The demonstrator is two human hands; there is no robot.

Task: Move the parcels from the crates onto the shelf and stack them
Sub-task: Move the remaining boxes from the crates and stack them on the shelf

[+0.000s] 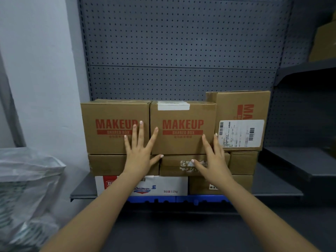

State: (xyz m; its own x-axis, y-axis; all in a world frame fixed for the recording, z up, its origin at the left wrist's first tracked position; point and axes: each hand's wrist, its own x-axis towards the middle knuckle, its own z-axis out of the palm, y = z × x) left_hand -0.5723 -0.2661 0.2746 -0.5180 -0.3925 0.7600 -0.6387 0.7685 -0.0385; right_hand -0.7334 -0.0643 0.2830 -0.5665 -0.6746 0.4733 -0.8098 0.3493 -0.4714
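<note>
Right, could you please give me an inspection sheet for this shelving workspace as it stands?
Surface: dark grey metal shelf, stacked three layers high.
Job's things: left brown cardboard MAKEUP parcel and middle brown cardboard MAKEUP parcel side by side on top; label-bearing brown cardboard parcel beside them; blue plastic crate below.
Clutter: white woven sack, left.
Grippers: left hand across the two MAKEUP parcels' seam, right hand at the middle one's right edge, fingers straight.
Cables: nothing seen.
Surroundings: grey pegboard panel behind.
</note>
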